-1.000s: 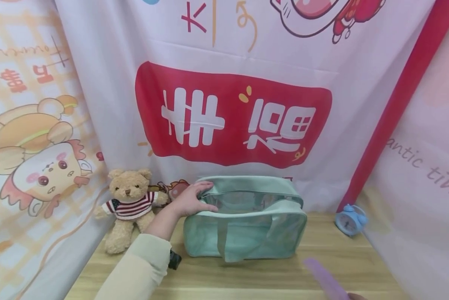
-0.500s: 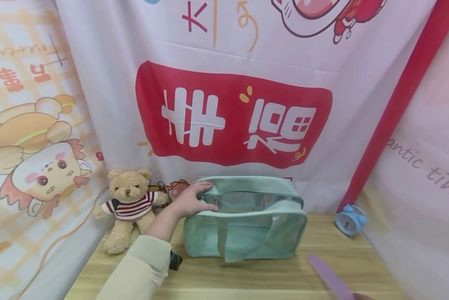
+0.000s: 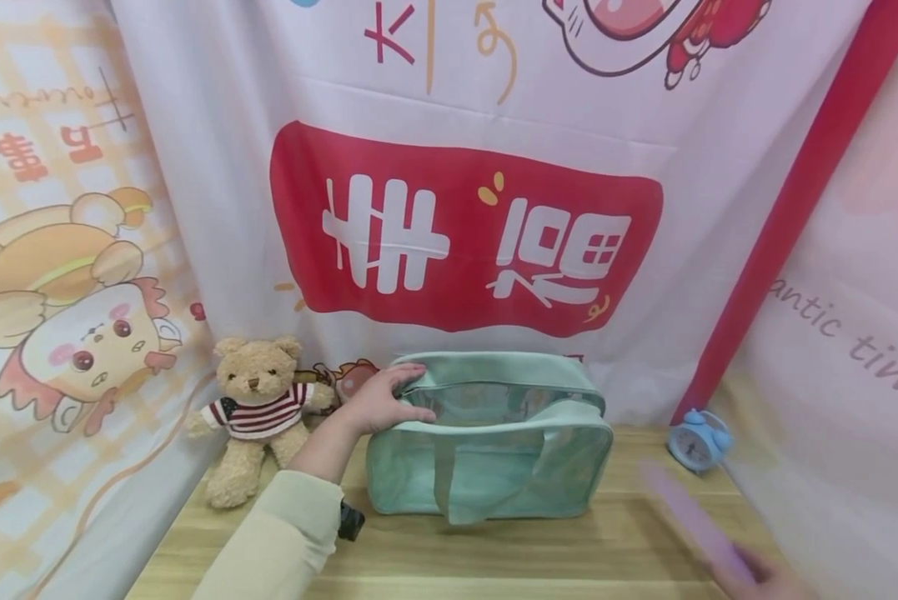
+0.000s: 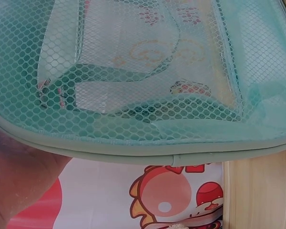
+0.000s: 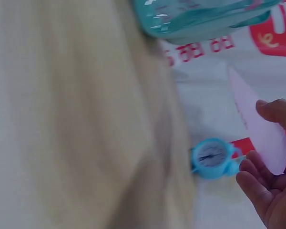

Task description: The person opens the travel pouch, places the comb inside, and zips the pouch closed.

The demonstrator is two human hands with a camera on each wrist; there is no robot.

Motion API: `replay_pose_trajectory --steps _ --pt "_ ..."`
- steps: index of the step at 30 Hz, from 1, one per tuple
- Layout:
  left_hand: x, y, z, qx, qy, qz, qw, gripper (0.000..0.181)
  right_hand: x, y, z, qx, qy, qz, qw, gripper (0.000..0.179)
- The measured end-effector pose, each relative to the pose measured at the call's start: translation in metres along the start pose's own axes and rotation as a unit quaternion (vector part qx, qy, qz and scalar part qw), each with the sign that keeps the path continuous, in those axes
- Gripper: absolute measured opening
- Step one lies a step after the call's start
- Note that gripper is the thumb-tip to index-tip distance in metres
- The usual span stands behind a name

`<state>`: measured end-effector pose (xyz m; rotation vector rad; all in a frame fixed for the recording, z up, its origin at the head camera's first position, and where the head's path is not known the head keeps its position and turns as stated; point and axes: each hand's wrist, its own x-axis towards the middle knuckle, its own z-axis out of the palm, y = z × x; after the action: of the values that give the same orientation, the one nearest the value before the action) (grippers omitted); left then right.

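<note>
A mint-green mesh bag (image 3: 486,467) with a strap handle stands upright on the table, its top unzipped. My left hand (image 3: 384,402) grips the left end of its top opening, thumb on the front rim and fingers toward the back rim. In the left wrist view the bag's mesh side (image 4: 133,95) hides most of that hand (image 4: 24,176). At the lower right, my right hand (image 3: 764,575) holds a thin, flat, pale purple piece (image 3: 699,521) between thumb and fingers. In the right wrist view, this purple piece (image 5: 260,124) shows small marks along one edge; its kind is unclear.
A teddy bear (image 3: 257,417) in a striped sweater sits left of the bag. A blue alarm clock (image 3: 698,442) stands at the table's right edge. A small black object (image 3: 351,522) lies beside the left sleeve. Printed cloths (image 3: 464,233) hang behind and at both sides.
My right hand has come further into view, raising the purple piece up and to the right. The left hand and the bag stay in place.
</note>
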<state>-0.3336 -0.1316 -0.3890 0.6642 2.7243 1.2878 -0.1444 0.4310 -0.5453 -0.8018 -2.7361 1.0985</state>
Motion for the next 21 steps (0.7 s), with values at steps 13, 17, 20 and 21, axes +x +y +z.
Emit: replay_pose_trajectory --steps 13,17,20,21 --pt "0.0 -0.005 -0.001 -0.001 0.006 -0.005 1.0 0.087 -0.01 -0.121 -0.036 0.104 0.095 -0.112 0.9836 0.078" --pt "0.0 -0.003 -0.001 0.007 0.006 -0.003 1.0 0.088 -0.007 -0.157 -0.033 0.113 0.088 -0.149 0.9784 0.074" --pt "0.001 -0.002 -0.002 0.008 0.004 -0.002 1.0 0.089 -0.005 -0.181 -0.028 0.117 0.09 -0.2 0.9686 0.067" --pt "0.001 -0.002 -0.002 0.008 0.004 -0.001 1.0 0.089 -0.004 -0.189 -0.026 0.109 0.091 -0.217 0.9658 0.066"
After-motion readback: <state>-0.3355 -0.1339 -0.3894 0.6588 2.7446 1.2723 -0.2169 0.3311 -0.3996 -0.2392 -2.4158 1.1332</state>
